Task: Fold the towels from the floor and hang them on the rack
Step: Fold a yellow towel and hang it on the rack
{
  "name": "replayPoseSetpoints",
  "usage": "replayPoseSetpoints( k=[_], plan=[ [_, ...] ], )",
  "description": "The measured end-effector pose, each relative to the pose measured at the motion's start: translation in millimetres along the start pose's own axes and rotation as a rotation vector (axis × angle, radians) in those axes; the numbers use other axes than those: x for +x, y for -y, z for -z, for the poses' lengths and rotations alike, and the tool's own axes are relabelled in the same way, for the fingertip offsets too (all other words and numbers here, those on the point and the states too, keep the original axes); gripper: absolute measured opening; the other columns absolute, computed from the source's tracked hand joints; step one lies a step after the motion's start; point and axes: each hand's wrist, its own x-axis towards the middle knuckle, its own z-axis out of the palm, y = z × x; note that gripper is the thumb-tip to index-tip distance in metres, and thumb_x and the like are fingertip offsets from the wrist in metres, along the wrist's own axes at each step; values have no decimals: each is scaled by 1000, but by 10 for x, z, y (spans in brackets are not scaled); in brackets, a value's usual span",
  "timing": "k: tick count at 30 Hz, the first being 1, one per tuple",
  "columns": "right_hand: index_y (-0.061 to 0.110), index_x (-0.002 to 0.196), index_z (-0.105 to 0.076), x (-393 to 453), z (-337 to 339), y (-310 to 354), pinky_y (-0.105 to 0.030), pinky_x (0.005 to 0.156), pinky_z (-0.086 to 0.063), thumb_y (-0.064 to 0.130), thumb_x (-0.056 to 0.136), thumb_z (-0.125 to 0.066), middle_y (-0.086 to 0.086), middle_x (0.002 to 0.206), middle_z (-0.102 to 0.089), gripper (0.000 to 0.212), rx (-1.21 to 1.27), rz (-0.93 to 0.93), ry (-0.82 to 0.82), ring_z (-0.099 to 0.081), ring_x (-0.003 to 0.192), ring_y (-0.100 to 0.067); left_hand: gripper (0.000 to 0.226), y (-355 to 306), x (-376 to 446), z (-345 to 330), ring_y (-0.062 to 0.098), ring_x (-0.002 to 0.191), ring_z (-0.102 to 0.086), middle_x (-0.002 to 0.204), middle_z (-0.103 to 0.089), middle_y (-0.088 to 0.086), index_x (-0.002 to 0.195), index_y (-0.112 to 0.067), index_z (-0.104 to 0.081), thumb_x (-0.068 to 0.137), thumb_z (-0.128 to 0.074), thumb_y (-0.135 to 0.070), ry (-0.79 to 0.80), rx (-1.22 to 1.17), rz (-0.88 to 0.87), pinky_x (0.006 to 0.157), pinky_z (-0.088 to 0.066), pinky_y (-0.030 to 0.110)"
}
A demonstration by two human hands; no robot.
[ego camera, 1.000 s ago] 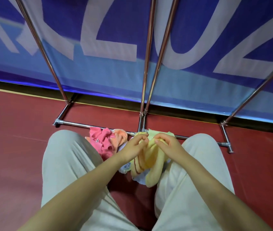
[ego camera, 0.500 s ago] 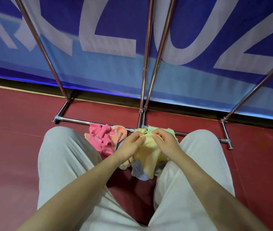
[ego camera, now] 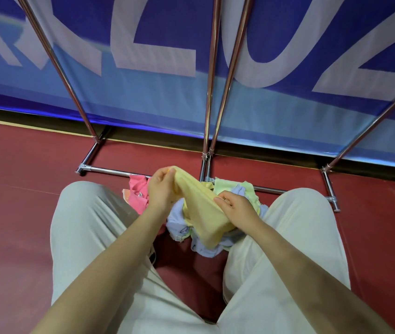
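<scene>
A yellow towel point(ego camera: 201, 208) is stretched between my two hands above a heap on the red floor. My left hand point(ego camera: 161, 189) pinches its upper corner, raised to the left. My right hand point(ego camera: 236, 208) grips the towel's lower right edge. Under it lie a pale blue towel point(ego camera: 177, 221), a green towel point(ego camera: 225, 185) and a pink towel point(ego camera: 137, 195). The chrome rack point(ego camera: 209, 92) rises just behind the heap; its base bar point(ego camera: 109, 170) runs along the floor.
My knees in light trousers point(ego camera: 85, 225) flank the heap on both sides. A blue banner with large pale letters point(ego camera: 167, 56) hangs behind the rack. The rack's right foot point(ego camera: 331, 194) sticks out near my right knee.
My left hand has lifted the yellow towel's corner up and to the left, and my right hand has slid down to the right, so the towel now stretches out between them.
</scene>
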Motion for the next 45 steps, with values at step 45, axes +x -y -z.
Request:
replayPoseSetpoints(
  k=[45],
  plan=[
    [12, 92, -63, -29, 153, 460, -11, 75, -41, 14, 92, -59, 11, 82, -59, 4, 381, 4, -119, -54, 78, 3, 18, 127, -348, -69, 7, 70, -53, 77, -59, -5, 84, -20, -62, 96, -53, -9, 425, 181, -55, 65, -44, 18]
  ],
)
